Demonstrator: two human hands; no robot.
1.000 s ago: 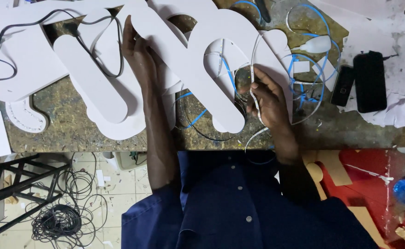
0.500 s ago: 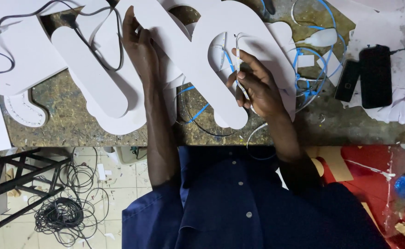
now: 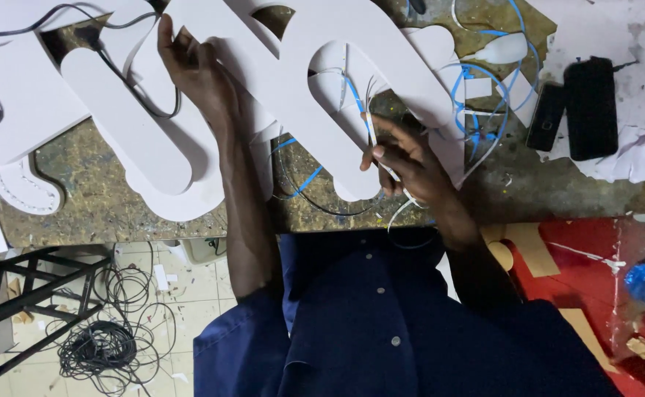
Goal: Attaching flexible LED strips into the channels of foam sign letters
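White cut-out panels (image 3: 315, 88) with rounded arms are spread over a mottled, paint-flecked workbench (image 3: 94, 198), seen from above. Nearest, a dark blue buttoned shirt (image 3: 381, 331) is seen, with a tiled floor (image 3: 183, 294) and a coil of black cable (image 3: 102, 349) to the left and a red surface (image 3: 594, 265) to the right. The right hand (image 3: 403, 158) is closed around a thin white wire (image 3: 392, 173) at a panel's lower end. The left hand (image 3: 194, 66) is curled over a panel edge farther up. Blue wires (image 3: 477, 81) are tangled beyond. Two black oblong devices (image 3: 590, 106) are laid at the far right.
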